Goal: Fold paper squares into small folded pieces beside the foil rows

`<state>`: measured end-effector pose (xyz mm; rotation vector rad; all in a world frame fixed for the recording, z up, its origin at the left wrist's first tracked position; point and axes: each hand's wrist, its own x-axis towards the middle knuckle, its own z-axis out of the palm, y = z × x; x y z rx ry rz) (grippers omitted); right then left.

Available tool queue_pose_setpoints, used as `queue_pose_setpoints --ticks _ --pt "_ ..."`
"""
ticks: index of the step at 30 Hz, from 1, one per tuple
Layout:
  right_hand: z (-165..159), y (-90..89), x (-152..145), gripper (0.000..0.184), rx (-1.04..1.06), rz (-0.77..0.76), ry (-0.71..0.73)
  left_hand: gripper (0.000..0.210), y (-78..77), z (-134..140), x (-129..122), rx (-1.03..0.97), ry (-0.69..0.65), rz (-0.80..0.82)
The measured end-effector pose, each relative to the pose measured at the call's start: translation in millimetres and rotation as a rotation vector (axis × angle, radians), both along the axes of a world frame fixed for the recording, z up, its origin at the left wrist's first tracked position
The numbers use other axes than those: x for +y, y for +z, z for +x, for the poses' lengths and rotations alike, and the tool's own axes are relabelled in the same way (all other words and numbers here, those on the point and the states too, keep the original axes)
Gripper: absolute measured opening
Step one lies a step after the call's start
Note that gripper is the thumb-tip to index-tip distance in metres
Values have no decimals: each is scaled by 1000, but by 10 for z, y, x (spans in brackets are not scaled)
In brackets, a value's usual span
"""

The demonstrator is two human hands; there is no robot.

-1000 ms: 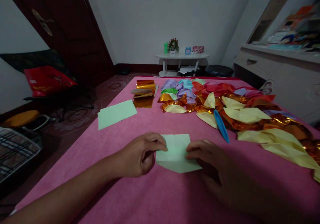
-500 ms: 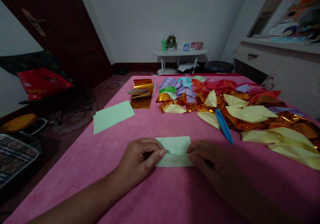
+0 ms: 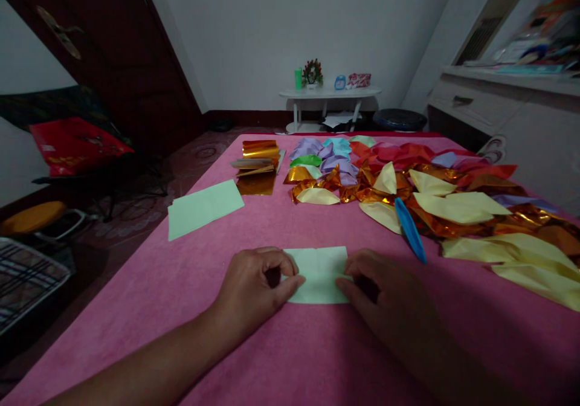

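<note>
A pale green sheet of paper lies on the pink tablecloth in front of me, with a fold running across its middle. My left hand pinches its left edge, thumb on top of the paper. On the opposite edge, my right hand grips it in the same way, thumb and forefinger at the fold. Both hands rest low on the cloth. Further left is a stack of pale green sheets, apart from my hands.
Folded paper pieces in yellow, gold, red and purple cover the table's right side, with a blue folded piece nearest my right hand. Gold foil sheets are piled at the back left. A white side table stands beyond.
Both thumbs have shifted slightly inward along the paper's fold, and the lower flap now looks flatter against the sheet. The view has tilted a little.
</note>
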<state>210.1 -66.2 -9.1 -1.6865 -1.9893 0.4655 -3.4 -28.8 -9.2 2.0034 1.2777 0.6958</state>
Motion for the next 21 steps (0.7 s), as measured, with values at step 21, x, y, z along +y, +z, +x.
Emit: queue_pose_setpoints --ticks 21 --pt "32 29 147 29 139 -175 -153 36 -50 -71 -30 70 101 128"
